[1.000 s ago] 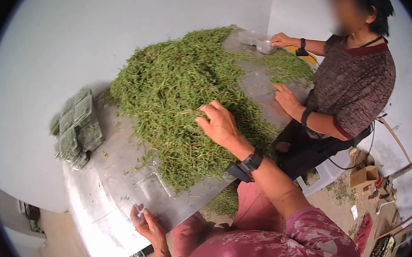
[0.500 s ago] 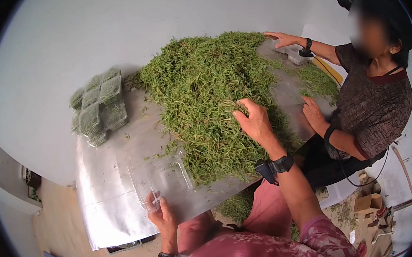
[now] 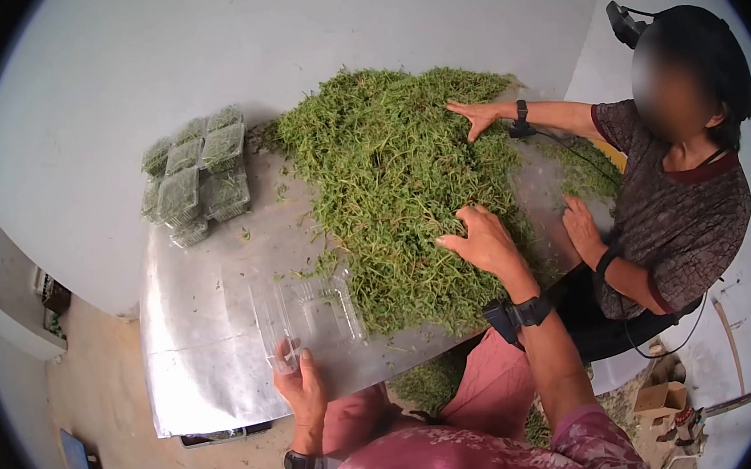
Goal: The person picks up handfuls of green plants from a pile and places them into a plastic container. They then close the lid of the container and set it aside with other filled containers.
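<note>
A big heap of green cut herbs (image 3: 393, 175) covers the far half of a shiny metal table (image 3: 202, 339). My right hand (image 3: 481, 241) lies palm down on the near right side of the heap, fingers spread in the greens. My left hand (image 3: 299, 380) pinches the near edge of an empty clear plastic clamshell box (image 3: 307, 316), which lies open on the table beside the heap. Both my wrists wear black bands.
Several filled clear boxes of greens (image 3: 196, 174) are stacked at the far left of the table. Another person sits on the right, one hand (image 3: 475, 117) reaching into the heap, the other hand (image 3: 582, 227) on the table edge. More greens lie on the floor below.
My right hand has dropped from a raised pinch to lie flat in the greens. The other person's far hand moved from the containers into the heap. The view shifted.
</note>
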A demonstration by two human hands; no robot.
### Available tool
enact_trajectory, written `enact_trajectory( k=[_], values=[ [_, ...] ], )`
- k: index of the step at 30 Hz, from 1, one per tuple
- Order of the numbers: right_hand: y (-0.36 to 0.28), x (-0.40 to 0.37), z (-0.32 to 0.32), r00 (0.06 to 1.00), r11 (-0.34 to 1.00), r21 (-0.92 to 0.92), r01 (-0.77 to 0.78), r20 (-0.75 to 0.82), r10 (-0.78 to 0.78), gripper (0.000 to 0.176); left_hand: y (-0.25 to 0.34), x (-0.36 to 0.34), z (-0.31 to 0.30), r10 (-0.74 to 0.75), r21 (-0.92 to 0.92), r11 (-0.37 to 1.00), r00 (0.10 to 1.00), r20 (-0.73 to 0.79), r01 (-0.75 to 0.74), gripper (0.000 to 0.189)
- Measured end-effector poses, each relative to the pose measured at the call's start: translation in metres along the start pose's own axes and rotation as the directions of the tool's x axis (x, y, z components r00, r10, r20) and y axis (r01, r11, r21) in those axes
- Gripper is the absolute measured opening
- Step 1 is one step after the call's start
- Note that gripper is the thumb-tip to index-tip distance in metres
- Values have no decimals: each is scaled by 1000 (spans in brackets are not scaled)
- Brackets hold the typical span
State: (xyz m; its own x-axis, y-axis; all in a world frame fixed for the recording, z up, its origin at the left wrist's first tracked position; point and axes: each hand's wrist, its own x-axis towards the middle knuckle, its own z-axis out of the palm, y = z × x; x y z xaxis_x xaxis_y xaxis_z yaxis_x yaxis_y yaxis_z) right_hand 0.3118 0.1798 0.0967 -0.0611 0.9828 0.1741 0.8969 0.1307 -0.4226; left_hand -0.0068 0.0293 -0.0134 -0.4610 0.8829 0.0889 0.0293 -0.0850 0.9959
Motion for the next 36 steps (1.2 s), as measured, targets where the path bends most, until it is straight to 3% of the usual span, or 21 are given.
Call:
enact_trajectory(
  k=[4, 5, 8, 9, 12, 13, 16, 17, 20, 21, 24, 25, 27, 31, 34, 36],
  values=[
    [-13, 2, 18, 994, 987, -161, 8, 113, 11, 49, -9, 0, -2, 39, -12, 999, 999, -9, -39, 45],
    [-12, 7, 12, 985, 990, -132, -59, 152, 79, 45, -9, 1, -1, 33, -29, 999, 999, -7, -33, 46],
    [-14, 8, -10, 999, 989, 148, 8, -52, 0, 43, -3, -1, -1, 19, 4, 1000, 1000, 9, -19, 46],
    [-29, 5, -31, 996, 973, 212, -90, -2, 92, 43, -3, 0, -1, 19, -3, 1000, 1000, 8, -19, 45],
    [-4, 13, -21, 941, 979, 129, 155, -321, -106, 47, -5, 1, -1, 28, -3, 1000, 1000, 12, -28, 43],
    [-5, 13, -24, 986, 985, 163, 62, -161, -35, 46, -6, 1, -1, 41, 10, 999, 999, 13, -42, 43],
    [31, 24, 8, 990, 979, 167, 120, -96, -105, 40, -4, 0, 0, 60, 6, 998, 998, -5, -60, 41],
    [34, 24, 3, 994, 991, 90, 96, -63, -90, 37, -4, 0, 1, 62, -5, 998, 998, -21, -62, 40],
    [24, 23, -10, 999, 973, 231, -11, -35, 19, 36, 4, -1, 1, 70, 43, 997, 997, -13, -69, 39],
    [22, 23, -9, 995, 975, 214, 53, -99, -32, 35, 1, -1, 0, 79, 59, 995, 997, -20, -78, 39],
    [26, 33, -6, 999, 982, 187, -40, 20, 37, 37, -6, 2, 0, 107, 91, 991, 994, -37, -103, 37],
    [25, 33, -5, 1000, 985, 172, 11, -22, -7, 39, -7, 2, 0, 109, 92, 990, 993, -44, -105, 37],
    [20, 29, -2, 991, 985, 136, 109, -98, -96, 45, -6, 1, 0, 109, 100, 990, 993, -49, -103, 36],
    [6, 24, -12, 996, 996, 82, -17, 88, 10, 66, 1, 2, -1, 124, 136, 984, 991, -49, -116, 33],
    [1, 21, -2, 989, 1000, 4, 16, 146, -17, 72, -5, 3, -1, 194, 150, 971, 980, -34, -187, 36],
    [-19, 13, 3, 976, 987, -150, -51, 202, 81, 75, -6, 3, 0, 203, 130, 972, 979, -33, -197, 39]
  ],
)
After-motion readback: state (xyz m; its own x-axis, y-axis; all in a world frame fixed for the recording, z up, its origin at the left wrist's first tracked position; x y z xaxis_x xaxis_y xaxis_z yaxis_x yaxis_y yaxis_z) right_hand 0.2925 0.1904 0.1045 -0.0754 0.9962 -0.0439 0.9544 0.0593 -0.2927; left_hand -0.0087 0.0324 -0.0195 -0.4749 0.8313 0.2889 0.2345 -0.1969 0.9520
